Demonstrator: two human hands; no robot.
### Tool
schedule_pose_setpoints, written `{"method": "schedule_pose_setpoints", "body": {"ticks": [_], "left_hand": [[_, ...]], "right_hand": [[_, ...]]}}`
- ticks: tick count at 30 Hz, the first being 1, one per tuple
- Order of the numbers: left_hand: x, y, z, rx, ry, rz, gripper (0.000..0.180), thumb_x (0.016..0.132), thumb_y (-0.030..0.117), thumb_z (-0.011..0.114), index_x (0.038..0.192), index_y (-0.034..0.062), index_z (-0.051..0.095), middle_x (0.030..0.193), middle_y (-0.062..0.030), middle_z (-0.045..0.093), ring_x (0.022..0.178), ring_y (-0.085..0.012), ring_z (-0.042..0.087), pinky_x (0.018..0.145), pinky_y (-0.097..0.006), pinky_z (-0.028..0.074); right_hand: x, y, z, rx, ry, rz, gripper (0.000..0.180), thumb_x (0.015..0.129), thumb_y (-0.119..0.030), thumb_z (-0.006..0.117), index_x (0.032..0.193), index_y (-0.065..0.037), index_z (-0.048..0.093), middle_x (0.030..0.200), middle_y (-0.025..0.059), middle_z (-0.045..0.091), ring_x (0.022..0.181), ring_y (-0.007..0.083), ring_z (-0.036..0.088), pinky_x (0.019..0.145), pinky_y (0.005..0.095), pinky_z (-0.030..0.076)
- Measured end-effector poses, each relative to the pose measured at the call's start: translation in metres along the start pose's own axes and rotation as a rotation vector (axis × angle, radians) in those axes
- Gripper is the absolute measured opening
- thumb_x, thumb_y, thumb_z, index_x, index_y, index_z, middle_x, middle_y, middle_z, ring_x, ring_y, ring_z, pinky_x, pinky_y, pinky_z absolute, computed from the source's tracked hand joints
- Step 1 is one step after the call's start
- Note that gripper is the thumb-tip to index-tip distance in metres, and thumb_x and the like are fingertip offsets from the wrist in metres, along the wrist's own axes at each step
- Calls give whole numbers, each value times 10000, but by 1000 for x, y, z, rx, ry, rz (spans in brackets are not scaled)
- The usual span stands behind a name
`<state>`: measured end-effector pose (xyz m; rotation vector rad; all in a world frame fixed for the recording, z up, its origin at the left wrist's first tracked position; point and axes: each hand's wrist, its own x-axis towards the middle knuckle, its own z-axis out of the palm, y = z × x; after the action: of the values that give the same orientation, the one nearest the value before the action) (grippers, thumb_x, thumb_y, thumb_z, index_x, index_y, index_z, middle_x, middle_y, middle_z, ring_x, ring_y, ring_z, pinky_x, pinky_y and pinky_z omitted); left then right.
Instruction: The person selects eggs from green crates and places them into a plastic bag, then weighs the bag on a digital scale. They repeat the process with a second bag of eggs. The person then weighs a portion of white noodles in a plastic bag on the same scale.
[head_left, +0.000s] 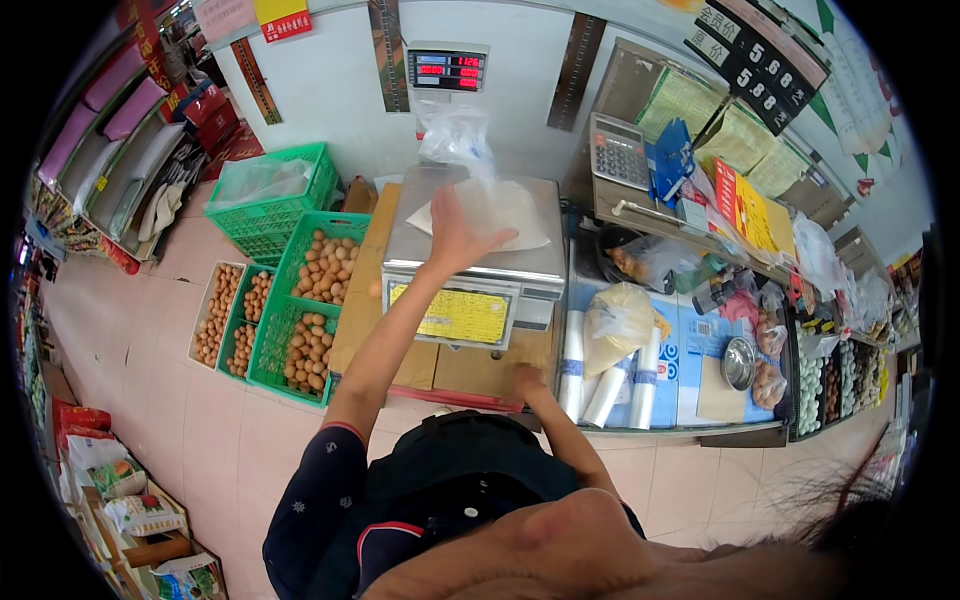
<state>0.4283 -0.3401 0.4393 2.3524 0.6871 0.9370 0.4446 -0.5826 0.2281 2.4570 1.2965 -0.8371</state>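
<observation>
My left hand (462,232) is over the steel platform (535,262) of a weighing scale, thumb stretched to the right and fingers apart. Beneath and beside it lies a white sheet (525,215), partly blurred; whether the palm presses on it I cannot tell. A clear plastic bag (455,135) is bunched at the platform's back, in front of the red-lit display (447,70). My right hand (527,383) is low at the near edge of the wooden table (470,372), to the right of the scale's yellow label (460,315). Its fingers are too blurred to make out.
Green crates (262,345) and a pale box of brown eggs (215,315) stand on the floor at left. To the right, a counter holds plastic bag rolls (645,380), a filled bag (617,318) and a metal bowl (738,363). A calculator (619,152) sits on the shelf above.
</observation>
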Motion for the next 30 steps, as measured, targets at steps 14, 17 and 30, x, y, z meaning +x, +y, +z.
{"method": "schedule_pose_setpoints", "body": {"ticks": [14, 17, 30], "left_hand": [[66, -40, 20, 266, -57, 403, 283, 800, 272, 634, 920, 23, 576, 811, -133, 591, 844, -344, 543, 753, -425, 443], [63, -55, 29, 141, 52, 301, 304, 819, 297, 628, 928, 17, 586, 796, -117, 601, 826, -308, 559, 733, -408, 444], [79, -54, 6, -673, -182, -314, 473, 914, 415, 536, 1162, 16, 584, 1080, -33, 612, 999, -103, 518, 856, -266, 405]], "right_hand": [[-1, -2, -5, 75, -49, -66, 665, 577, -470, 815, 1047, -37, 629, 1044, 154, 641, 997, 308, 618, 824, 382, 518], [-6, 20, -16, 233, 39, -275, 565, 640, -463, 781, 969, -32, 622, 945, 145, 648, 914, 311, 626, 763, 376, 510], [15, -39, -244, 294, 1143, -360, 983, 690, -503, 721, 1395, 9, 267, 1442, 237, 255, 1332, 408, 238, 1072, 498, 217]]}}
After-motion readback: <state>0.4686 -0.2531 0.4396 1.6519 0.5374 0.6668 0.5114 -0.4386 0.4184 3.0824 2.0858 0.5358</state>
